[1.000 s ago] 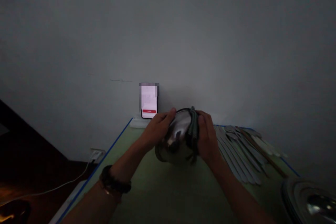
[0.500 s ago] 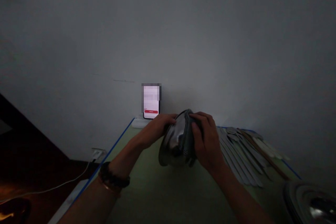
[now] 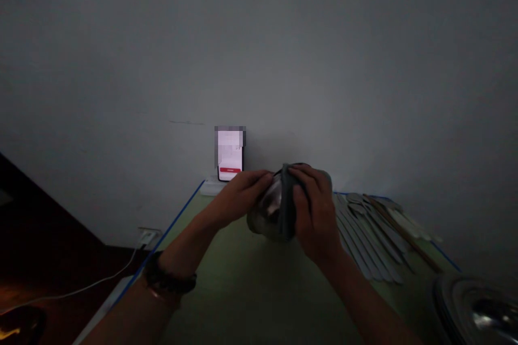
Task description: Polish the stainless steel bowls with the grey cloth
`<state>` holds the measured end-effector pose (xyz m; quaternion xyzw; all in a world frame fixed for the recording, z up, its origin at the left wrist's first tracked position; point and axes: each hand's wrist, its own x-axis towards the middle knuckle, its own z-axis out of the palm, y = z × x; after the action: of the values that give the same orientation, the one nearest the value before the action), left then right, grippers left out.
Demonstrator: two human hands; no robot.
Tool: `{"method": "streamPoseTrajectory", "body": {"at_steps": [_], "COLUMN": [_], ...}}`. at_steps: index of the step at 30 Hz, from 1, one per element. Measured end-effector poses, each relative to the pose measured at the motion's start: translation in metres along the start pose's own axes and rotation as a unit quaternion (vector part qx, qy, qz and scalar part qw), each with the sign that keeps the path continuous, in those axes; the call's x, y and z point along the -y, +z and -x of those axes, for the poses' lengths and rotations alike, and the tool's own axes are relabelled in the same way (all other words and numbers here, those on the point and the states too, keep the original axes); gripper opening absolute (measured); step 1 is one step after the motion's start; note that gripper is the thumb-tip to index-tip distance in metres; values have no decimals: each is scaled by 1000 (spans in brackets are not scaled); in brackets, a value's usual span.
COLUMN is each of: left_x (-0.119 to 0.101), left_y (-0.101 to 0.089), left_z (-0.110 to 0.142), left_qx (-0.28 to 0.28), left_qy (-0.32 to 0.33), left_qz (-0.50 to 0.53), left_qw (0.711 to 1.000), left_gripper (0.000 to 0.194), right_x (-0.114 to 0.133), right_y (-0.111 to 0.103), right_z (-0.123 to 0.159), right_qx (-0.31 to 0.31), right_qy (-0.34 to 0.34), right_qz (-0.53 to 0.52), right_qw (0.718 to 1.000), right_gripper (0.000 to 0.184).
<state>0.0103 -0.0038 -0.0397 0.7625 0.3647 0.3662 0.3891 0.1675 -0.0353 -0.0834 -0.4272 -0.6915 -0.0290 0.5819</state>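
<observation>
A shiny metal bowl (image 3: pixel 270 206) is held on its side above the green tabletop (image 3: pixel 243 285). My left hand (image 3: pixel 242 197) grips its upper left rim, thumb and fingers closed. On the other side, my right hand (image 3: pixel 318 215) is closed around a grey cloth (image 3: pixel 287 210) pressed against the bowl. Much of the bowl is hidden behind the cloth and my right fingers. The light is dim, and the bowl's inside cannot be made out.
A lit phone (image 3: pixel 230 156) leans on the wall at the table's back edge. To the right lie several pieces of metal cutlery (image 3: pixel 364 242) and a long brown utensil (image 3: pixel 408 237). Round metal dishware (image 3: pixel 465 307) stands at the front right. A white cable (image 3: pixel 101 280) runs at left.
The bowl has turned a little in my hands, and the cloth now covers more of its right side. My right hand has shifted slightly across it. The view has moved slightly.
</observation>
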Motion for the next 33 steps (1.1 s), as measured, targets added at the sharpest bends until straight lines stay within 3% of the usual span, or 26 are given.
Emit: {"method": "streamPoseTrajectory", "body": {"at_steps": [2, 7, 11, 14, 16, 18, 22, 24, 27, 30, 33], "left_x": [0, -3, 5, 15, 18, 18, 13, 14, 17, 17, 14], "left_y": [1, 6, 1, -4, -4, 0, 10, 12, 10, 5, 0], "left_z": [-2, -3, 1, 3, 2, 0, -6, -8, -8, -6, -2], "left_qx": [-35, -101, -35, 21, 23, -3, -46, -50, -23, 26, 47], "left_qy": [-5, -44, -48, -67, -70, -76, -94, -77, -30, -46, -89], "left_qz": [-3, -17, 98, 191, 206, 179, 100, 85, 124, 188, 254], "left_qw": [999, 994, 993, 979, 976, 981, 989, 992, 992, 981, 962], "left_gripper": [32, 37, 21, 34, 38, 39, 46, 42, 30, 30, 27], "right_x": [3, -1, -7, -14, -15, -11, 2, 3, -9, -17, -10], "right_y": [-2, -5, -5, -2, -1, 0, -1, -2, -1, 2, 5], "right_z": [0, -1, -2, -1, 0, 2, 3, 2, 1, 2, 7], "right_qx": [20, 15, 6, 2, -10, -13, 47, 57, 10, -40, -29], "right_qy": [-24, 1, 39, 81, 91, 68, -57, -75, 7, 92, 52], "right_qz": [20, 38, 27, 16, 12, 11, 37, 47, 33, 14, 12], "right_qw": [999, 999, 999, 997, 996, 998, 997, 994, 999, 995, 998], "right_gripper": [29, 25, 22, 24, 26, 28, 31, 31, 29, 30, 31]}}
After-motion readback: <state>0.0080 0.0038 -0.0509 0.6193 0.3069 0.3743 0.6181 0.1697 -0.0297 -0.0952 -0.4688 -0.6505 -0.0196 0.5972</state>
